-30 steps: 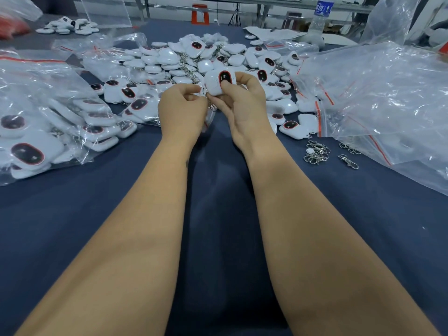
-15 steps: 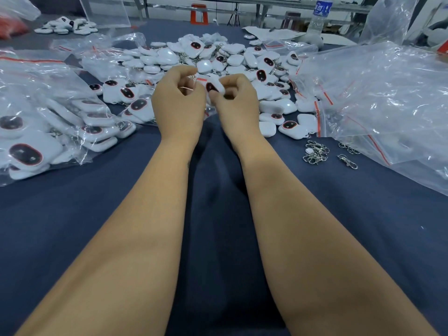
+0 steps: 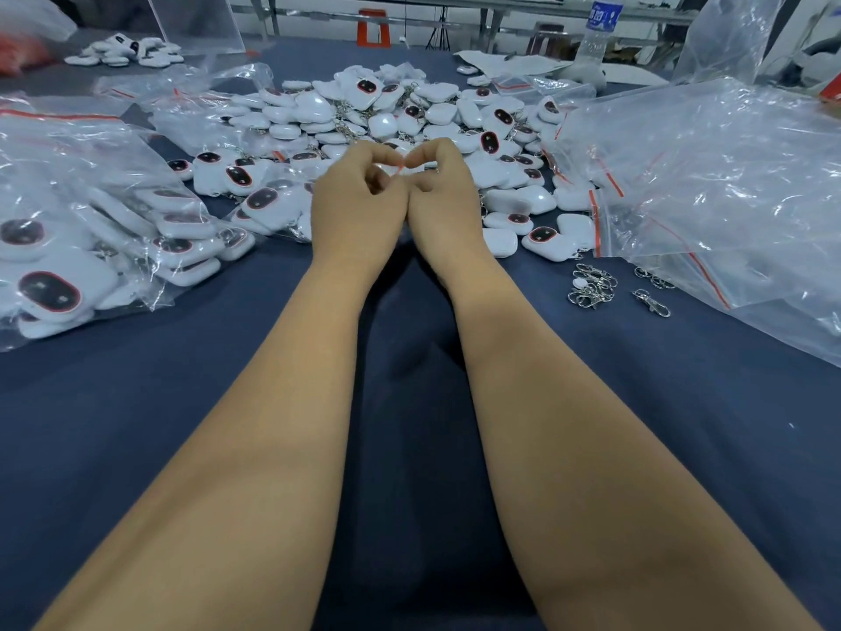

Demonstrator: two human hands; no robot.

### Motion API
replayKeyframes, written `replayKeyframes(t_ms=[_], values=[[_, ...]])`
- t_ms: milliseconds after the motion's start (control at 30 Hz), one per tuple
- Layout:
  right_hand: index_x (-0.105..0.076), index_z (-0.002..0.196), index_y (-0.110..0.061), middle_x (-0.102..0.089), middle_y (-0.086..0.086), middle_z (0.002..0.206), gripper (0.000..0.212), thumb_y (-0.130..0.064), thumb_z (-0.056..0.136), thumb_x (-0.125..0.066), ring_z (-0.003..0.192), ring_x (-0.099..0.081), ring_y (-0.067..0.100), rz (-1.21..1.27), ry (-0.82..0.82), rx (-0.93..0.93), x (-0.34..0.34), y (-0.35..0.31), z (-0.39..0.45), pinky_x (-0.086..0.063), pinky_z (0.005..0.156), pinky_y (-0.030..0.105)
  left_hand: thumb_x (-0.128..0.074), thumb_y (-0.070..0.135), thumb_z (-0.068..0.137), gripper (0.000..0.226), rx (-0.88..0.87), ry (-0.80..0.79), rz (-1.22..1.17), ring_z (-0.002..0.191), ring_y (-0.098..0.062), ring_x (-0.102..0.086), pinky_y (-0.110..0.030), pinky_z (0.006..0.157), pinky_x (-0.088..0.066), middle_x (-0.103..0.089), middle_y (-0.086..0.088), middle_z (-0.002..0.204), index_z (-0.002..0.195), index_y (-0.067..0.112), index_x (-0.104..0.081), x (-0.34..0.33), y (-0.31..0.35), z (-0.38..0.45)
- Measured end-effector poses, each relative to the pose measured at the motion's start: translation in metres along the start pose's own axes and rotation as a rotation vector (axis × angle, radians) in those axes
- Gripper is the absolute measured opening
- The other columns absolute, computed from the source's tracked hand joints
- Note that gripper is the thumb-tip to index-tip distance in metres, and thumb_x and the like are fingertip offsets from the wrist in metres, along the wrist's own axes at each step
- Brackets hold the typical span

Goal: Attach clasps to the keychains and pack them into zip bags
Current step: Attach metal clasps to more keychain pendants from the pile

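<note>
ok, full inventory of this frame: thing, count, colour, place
loose keychains: large pile, white with dark red-rimmed ovals, table centre, far side
bagged keychains: many, clear bags, left
empty zip bags: stack, clear with red strips, right
clasps: small cluster plus strays, silver, in front of the empty bags
far keychains: small heap, white, far left
water bottle: one, clear with blue label, far right
table cloth: one, dark blue
left hand: pinches a red zip strip
right hand: pinches the same strip, touching the left
</note>
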State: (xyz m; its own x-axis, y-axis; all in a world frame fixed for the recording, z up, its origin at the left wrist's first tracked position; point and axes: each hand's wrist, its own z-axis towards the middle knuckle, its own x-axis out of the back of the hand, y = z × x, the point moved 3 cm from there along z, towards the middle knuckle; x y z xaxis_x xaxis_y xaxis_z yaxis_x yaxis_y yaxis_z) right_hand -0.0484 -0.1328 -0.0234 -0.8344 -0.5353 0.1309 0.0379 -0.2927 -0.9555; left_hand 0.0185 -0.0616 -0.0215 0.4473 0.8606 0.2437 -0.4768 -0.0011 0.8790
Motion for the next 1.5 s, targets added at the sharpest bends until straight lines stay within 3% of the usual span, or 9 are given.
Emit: replayKeyframes(t_ms=[300,600,800,1000,1133,1267,1300,1333,1500], values=[[-0.046,0.13,-0.015,-0.044,0.011,0.138,0.05,-0.01,0.081,-0.052,0.128,-0.038,0.032,-0.966,0.372,-0.012,0.035,0.001,0.008,-0.025,0.108,0.041,-0.057,0.026,0.087,0.031,-0.026,-0.077,0.422,0.096,-0.018,-0.056,-0.027,0.072,-0.036,-0.064,0.001,0.105,0.117,0.022,-0.062,-0.009,-0.012,0.004],[-0.052,0.101,-0.013,-0.05,0.012,0.128,0.013,-0.007,0.091,-0.046,0.125,-0.038,0.031,-1.023,0.312,-0.069,0.042,0.006,0.008,-0.032,0.097,0.035,-0.041,-0.006,0.079,0.032,0.014,0.058,0.358,0.078,-0.021,-0.05,-0.028,0.056,-0.033,-0.059,-0.006,0.098,0.093,0.018,-0.058,0.004,-0.017,0.007],[-0.058,0.122,-0.023,-0.043,0.007,0.133,0.036,-0.005,0.093,-0.047,0.123,-0.038,0.026,-0.939,0.405,0.119,0.035,-0.001,0.01,-0.029,0.095,0.029,-0.044,-0.003,0.078,0.035,0.087,-0.005,0.238,0.072,-0.014,-0.054,-0.021,0.06,-0.043,-0.06,0.01,0.069,0.079,0.02,-0.07,0.0,-0.019,0.009],[-0.066,0.105,-0.01,-0.054,0.015,0.12,0.03,0.002,0.095,-0.04,0.085,-0.06,0.01,-0.176,0.301,0.162,0.015,-0.009,0.007,-0.05,0.084,0.03,-0.045,-0.003,0.087,0.039,0.109,-0.04,0.221,0.113,-0.022,-0.061,-0.023,0.093,-0.046,-0.071,-0.009,0.115,0.112,0.009,-0.072,-0.002,-0.021,0.011],[-0.062,0.08,-0.003,-0.062,0.01,0.086,0.013,-0.003,0.09,-0.054,0.079,-0.061,0.025,0.131,0.21,-0.039,0.007,0.002,0.012,-0.054,0.085,0.049,-0.05,-0.002,0.09,0.037,0.109,-0.049,0.177,0.117,-0.018,-0.059,-0.013,0.087,-0.039,-0.067,-0.009,0.124,0.122,0.006,-0.067,-0.003,-0.024,0.013],[-0.054,0.104,-0.016,-0.058,-0.003,0.101,0.033,0.006,0.08,-0.059,0.071,-0.055,-0.008,0.127,0.144,-0.034,0.008,0.011,0.012,-0.047,0.066,0.014,-0.046,-0.006,0.085,0.028,0.073,0.012,0.127,0.1,-0.021,-0.064,-0.036,0.063,-0.039,-0.068,-0.016,0.09,0.106,-0.014,-0.063,0.001,-0.024,0.013],[-0.052,0.109,-0.017,-0.055,-0.006,0.101,0.04,0.007,0.079,-0.06,0.071,-0.054,-0.01,0.14,0.134,-0.039,0.007,0.012,0.012,-0.046,0.064,0.012,-0.043,-0.009,0.08,0.024,0.087,0.017,0.113,0.062,-0.019,-0.049,-0.036,0.055,-0.031,-0.054,-0.008,0.067,0.092,-0.016,-0.062,0.001,-0.024,0.013],[-0.05,0.113,-0.017,-0.055,-0.006,0.102,0.043,0.008,0.079,-0.06,0.075,-0.055,-0.007,0.164,0.126,-0.055,0.007,0.013,0.012,-0.048,0.068,0.014,-0.04,-0.012,0.076,0.01,0.081,0.005,0.111,0.067,-0.01,-0.02,-0.033,0.055,-0.021,-0.035,-0.005,0.062,0.074,-0.013,-0.049,0.001,-0.024,0.013],[-0.056,0.099,-0.018,-0.066,0.01,0.1,0.041,0.018,0.08,-0.056,0.094,-0.062,0.023,0.329,-0.006,-0.091,-0.003,0.01,0.013,-0.053,0.09,0.046,-0.042,-0.004,0.077,0.03,0.214,0.035,-0.157,0.068,-0.02,-0.043,-0.027,0.065,-0.039,-0.05,-0.004,0.071,0.077,0.015,-0.066,0.003,-0.019,0.012]])
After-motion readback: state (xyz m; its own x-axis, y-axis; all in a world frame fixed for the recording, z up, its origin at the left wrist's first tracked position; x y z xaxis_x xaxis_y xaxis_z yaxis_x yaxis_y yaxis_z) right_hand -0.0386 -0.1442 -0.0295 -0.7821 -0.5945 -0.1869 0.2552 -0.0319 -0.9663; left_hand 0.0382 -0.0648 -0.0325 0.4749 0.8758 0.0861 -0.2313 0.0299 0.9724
